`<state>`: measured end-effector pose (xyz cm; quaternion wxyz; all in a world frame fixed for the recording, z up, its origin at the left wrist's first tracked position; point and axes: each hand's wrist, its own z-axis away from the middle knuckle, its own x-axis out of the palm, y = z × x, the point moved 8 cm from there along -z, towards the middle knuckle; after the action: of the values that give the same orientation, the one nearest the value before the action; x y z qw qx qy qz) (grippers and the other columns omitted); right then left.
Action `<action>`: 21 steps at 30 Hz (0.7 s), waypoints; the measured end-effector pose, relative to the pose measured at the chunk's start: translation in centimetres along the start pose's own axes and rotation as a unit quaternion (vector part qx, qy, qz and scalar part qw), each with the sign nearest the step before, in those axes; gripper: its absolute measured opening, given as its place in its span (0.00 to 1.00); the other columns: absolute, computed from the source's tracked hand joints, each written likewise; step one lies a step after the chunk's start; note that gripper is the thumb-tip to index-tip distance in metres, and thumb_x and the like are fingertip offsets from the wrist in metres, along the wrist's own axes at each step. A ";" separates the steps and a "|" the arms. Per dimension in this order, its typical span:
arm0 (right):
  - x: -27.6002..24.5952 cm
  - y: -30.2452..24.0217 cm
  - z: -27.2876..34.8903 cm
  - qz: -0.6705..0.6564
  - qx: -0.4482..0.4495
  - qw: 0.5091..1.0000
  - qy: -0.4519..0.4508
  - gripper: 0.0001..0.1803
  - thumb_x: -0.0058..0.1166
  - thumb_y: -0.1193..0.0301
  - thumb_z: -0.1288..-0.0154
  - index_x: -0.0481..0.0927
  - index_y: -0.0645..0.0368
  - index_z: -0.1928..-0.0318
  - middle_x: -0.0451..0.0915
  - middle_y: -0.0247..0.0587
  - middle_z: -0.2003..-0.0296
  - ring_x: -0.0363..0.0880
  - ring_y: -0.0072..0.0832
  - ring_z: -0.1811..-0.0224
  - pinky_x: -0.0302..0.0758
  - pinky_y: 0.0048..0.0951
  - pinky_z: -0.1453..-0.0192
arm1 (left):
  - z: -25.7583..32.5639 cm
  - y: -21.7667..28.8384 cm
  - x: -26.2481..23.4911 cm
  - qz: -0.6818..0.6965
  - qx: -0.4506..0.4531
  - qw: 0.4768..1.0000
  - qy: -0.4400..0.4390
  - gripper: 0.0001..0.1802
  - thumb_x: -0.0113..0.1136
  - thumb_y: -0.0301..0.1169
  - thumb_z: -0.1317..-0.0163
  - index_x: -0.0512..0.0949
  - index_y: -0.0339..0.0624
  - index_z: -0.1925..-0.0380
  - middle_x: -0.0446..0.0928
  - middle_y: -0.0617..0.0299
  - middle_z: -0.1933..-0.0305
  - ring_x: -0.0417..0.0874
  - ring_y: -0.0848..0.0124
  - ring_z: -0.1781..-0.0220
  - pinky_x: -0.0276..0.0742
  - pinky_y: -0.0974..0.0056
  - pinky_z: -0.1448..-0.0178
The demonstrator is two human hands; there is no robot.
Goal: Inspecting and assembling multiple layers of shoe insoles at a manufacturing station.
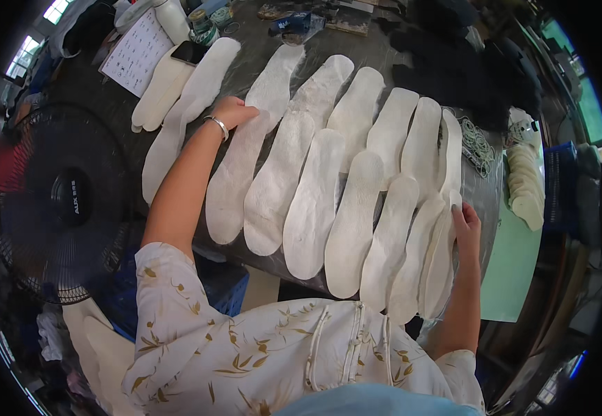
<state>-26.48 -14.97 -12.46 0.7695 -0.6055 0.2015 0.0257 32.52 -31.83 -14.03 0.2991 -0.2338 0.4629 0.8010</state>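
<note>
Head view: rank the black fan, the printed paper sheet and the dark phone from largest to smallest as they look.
1. Black fan, by far the largest, though it sits nearer the camera.
2. Printed paper sheet.
3. Dark phone, smallest, partly covered by a white insole.

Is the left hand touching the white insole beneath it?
Touching. The head view shows the left hand resting with fingers flat on the upper end of a white insole, no gap visible.
</note>
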 end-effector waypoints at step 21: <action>-0.2 0.6 -0.1 0.000 -0.006 1.000 0.007 0.17 0.56 0.69 0.36 0.77 0.66 0.50 0.79 0.31 0.63 0.73 0.15 0.62 0.68 0.17 0.55 | 0.8 -4.5 -11.3 -0.137 0.022 0.940 0.310 0.35 0.67 0.53 0.50 0.71 0.44 0.48 0.79 0.55 0.55 0.82 0.61 0.58 0.78 0.58 0.59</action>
<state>-26.90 -14.81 -12.99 0.7645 -0.6101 0.2069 0.0228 43.61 -32.29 -9.00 0.2528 -0.5251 0.5140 0.6294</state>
